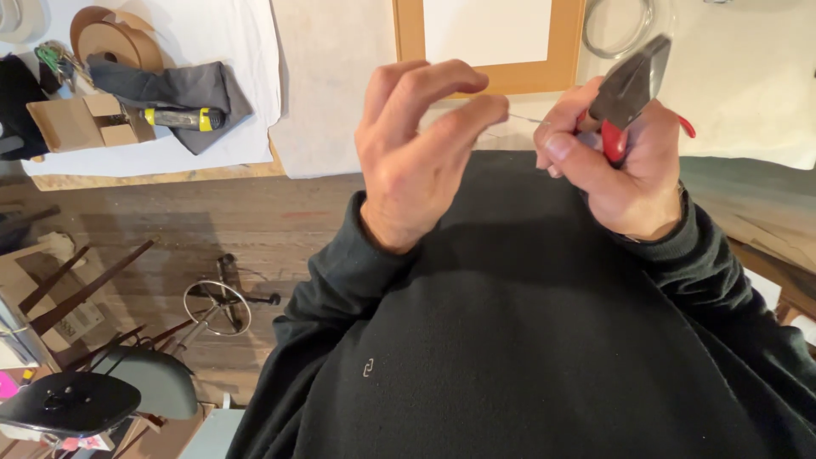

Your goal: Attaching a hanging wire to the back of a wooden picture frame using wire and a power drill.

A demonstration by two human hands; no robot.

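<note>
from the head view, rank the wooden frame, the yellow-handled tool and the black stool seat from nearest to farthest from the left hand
1. Wooden frame: just above the left hand, on the table.
2. Yellow-handled tool: far left on the table, on grey cloth.
3. Black stool seat: bottom left, on the floor.

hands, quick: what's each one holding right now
Left hand: fingers pinched on a thin wire.
Right hand: closed on red-handled pliers, thumb and forefinger also at the wire.

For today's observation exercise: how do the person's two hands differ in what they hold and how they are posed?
The right hand is closed around red-handled pliers; the left hand has no tool. The left hand pinches a thin wire with curled fingers, while the right hand is a fist. Both are raised in front of the chest in dark sleeves.
</note>
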